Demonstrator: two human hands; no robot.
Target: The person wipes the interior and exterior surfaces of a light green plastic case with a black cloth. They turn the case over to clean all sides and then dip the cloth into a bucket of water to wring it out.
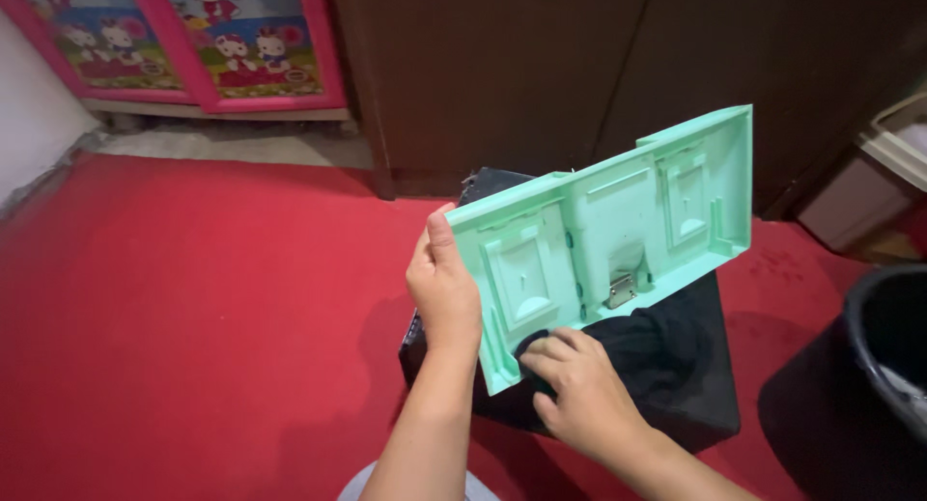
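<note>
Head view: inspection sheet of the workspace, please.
Surface: red carpet; a black box stands on it under the hands.
Job's things: mint-green plastic panel, moulded recesses facing the camera, small metal latch at its lower edge; dark cloth beneath it.
Clutter: black bin at right.
Grippers: left hand grips the panel's left edge, thumb on front; right hand presses the cloth against the panel's lower corner.
Cables: nothing seen.
Surroundings: dark brown cabinet behind; pink-framed cartoon doors upper left; beige container at far right.
</note>
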